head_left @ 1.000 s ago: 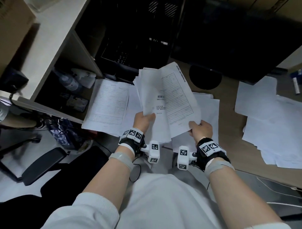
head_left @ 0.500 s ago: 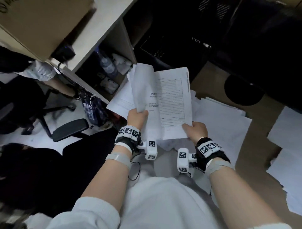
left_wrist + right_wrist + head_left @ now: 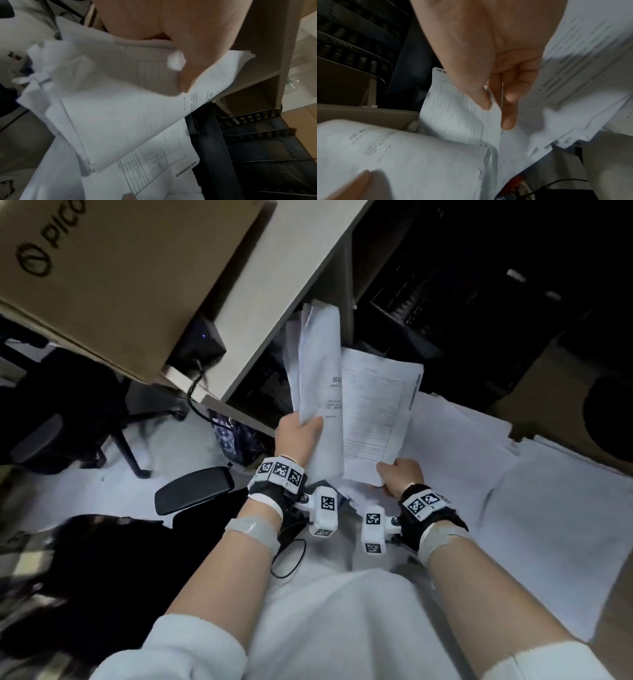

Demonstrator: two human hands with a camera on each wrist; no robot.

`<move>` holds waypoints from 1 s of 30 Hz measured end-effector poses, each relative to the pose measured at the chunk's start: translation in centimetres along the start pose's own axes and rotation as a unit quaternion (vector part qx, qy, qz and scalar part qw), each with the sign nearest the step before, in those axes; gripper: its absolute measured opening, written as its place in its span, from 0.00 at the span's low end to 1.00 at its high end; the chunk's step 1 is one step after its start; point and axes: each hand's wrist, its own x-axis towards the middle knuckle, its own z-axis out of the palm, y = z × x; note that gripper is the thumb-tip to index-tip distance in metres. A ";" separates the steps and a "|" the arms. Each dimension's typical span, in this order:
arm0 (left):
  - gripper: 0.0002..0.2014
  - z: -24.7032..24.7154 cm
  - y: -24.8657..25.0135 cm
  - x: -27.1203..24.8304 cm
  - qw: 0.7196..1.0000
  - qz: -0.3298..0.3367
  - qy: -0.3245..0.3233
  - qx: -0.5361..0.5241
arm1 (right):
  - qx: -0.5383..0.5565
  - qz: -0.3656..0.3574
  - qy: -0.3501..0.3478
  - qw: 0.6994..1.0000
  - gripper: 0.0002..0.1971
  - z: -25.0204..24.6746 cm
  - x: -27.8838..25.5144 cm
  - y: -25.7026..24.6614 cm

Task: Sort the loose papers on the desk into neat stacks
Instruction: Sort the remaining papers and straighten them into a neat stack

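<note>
While raised above the desk (image 3: pixel 534 378), hands gripping papers (image 3: pixel 318 378).

Printed sheets (image 3: pixel 373 412) thin matt white paper, slightly creased. Cardboard box (image 3: pixel 113 268) matt brown. Letter trays (image 3: pixel 260 135) black perforated plastic, slight sheen. Surface (image 3: pixel 548 364) smooth wood-look laminate. Sleeves (image 3: pixel 178 648) soft white cloth.

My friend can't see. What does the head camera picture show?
Two hands hold white printed papers above a paper-strewn desk: the left hand grips a thick bundle, the right hand pinches a lined form sheet.
</note>
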 end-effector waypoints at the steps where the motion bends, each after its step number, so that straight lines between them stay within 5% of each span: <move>1: 0.09 -0.2 0.0 0.5 1.000 -0.008 -0.009 -0.001 | 0.002 0.000 -0.012 1.000 0.07 0.8 0.3 -0.3; 9: 0.08 -0.9 -1.1 3.0 0.996 -0.038 -0.071 -0.027 | -0.052 0.016 -0.078 0.995 0.12 3.8 0.8 -2.2; 16: 0.12 -0.6 -1.1 2.7 0.994 -0.038 -0.103 -0.030 | -0.070 0.070 -0.090 0.991 0.21 1.6 -0.7 -3.4; 20: 0.15 1.1 -0.1 0.5 0.992 0.002 -0.122 -0.022 | -0.120 -0.003 -0.004 0.993 0.18 -1.6 -1.3 -3.6; 22: 0.20 2.4 0.1 -0.9 0.992 0.027 -0.127 -0.007 | -0.024 -0.077 0.004 0.997 0.16 -2.9 -2.4 -3.8; 25: 0.28 4.1 0.4 -3.8 0.989 0.034 -0.147 -0.011 | 0.120 -0.180 -0.066 0.974 0.24 -4.7 -5.4 -3.7; 30: 0.31 7.0 0.8 -9.2 0.981 0.073 -0.181 0.000 | 0.083 -0.232 -0.147 0.958 0.47 -7.8 -8.0 0.4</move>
